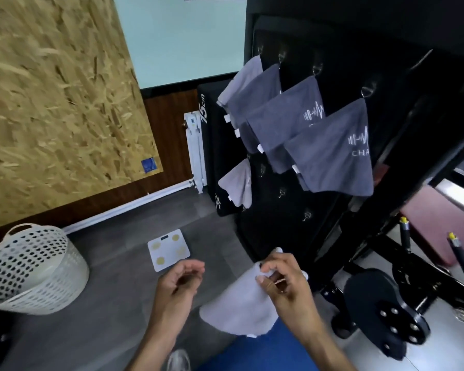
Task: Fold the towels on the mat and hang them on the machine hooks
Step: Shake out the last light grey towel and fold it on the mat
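Observation:
A folded light grey towel [241, 303] hangs from my right hand [284, 285], which pinches its top corner low in the middle of the view. My left hand [180, 282] hovers just to its left, fingers curled and apart, holding nothing. On the black machine panel [292, 183] several grey towels [330, 153] hang from metal hooks in an upper row. One more light towel [239, 183] hangs lower left. Bare hooks [307, 215] show on the lower rows. A blue mat [252, 354] lies at the bottom edge.
A white perforated laundry basket [30, 269] stands at the left. A white bathroom scale [168, 249] lies on the grey floor. A black plyo box [214, 145] and a white radiator [196, 151] are by the wall. Black gym machine parts [386, 311] crowd the right.

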